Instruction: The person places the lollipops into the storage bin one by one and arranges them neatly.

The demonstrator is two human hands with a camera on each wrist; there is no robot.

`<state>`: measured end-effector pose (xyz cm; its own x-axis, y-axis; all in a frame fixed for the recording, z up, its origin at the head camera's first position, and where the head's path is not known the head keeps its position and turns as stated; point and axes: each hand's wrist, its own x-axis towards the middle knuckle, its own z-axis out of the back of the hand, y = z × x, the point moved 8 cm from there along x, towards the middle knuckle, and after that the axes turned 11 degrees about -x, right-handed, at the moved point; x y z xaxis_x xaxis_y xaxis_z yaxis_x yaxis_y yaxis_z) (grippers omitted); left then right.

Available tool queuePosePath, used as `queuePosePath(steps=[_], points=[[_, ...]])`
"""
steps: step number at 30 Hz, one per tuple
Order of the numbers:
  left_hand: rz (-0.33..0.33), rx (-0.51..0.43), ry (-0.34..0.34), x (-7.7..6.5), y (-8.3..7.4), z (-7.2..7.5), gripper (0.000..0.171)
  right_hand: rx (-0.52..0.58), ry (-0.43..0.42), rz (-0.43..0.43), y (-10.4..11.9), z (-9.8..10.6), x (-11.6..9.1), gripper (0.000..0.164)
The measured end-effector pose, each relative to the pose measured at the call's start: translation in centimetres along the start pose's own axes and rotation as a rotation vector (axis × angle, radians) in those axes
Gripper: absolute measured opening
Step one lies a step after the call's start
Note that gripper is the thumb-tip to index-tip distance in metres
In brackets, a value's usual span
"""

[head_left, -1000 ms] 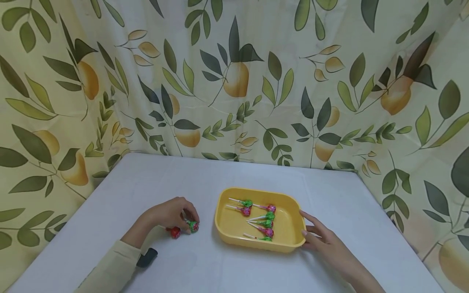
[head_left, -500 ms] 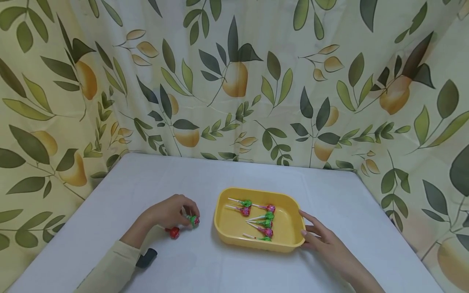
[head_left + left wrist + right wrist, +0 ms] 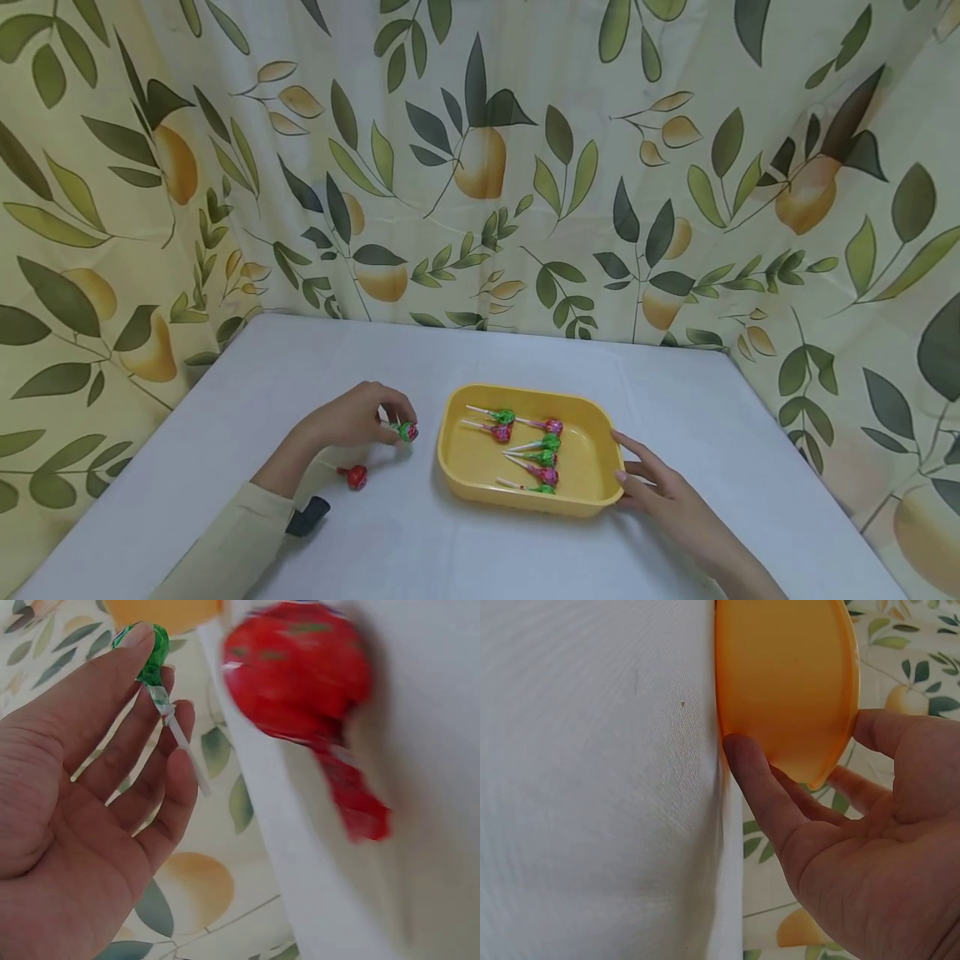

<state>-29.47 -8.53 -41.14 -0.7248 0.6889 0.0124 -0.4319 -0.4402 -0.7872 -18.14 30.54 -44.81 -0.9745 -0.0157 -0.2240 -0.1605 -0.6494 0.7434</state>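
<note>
My left hand (image 3: pixel 351 419) pinches a green-wrapped lollipop (image 3: pixel 408 432) between thumb and fingertips, left of the yellow tray (image 3: pixel 491 495). In the left wrist view the thumb lies over the green candy head (image 3: pixel 159 656), and its white stick points down past the fingers. A red-wrapped lollipop (image 3: pixel 357 477) lies on the table just below that hand. At the tray's right end my right hand (image 3: pixel 667 496) touches the outer wall and rim with extended fingers. Inside the tray lie several green lollipops (image 3: pixel 546 458) and pink ones (image 3: pixel 501 432), sticks mostly to the left.
A white cloth covers the table (image 3: pixel 375 358). Behind it and at both sides hangs a curtain (image 3: pixel 517 250) with leaves and fruit printed on it. A dark object (image 3: pixel 308 517) sits at the left sleeve's cuff.
My left hand has lifted the green lollipop off its place beside the red one, moving it slightly away and to the right. The right hand and tray stay put.
</note>
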Motion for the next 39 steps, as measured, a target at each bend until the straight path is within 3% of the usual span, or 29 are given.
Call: queuePosePath(steps=[8, 23, 39], points=[[-0.043, -0.011, -0.010, 1.2, -1.6, 0.2, 0.022, 0.003, -0.008, 0.004, 0.2, 0.1, -0.2, 0.066], [-0.067, -0.023, -0.040, 2.6, -3.9, -0.1, 0.023, -0.005, -0.006, 0.004, 0.0, 0.0, 0.0, 0.067], [-0.130, -0.005, 0.002, 4.9, -6.7, -1.8, 0.021, -0.028, -0.018, -0.014, 0.0, 0.1, -0.1, 0.065]])
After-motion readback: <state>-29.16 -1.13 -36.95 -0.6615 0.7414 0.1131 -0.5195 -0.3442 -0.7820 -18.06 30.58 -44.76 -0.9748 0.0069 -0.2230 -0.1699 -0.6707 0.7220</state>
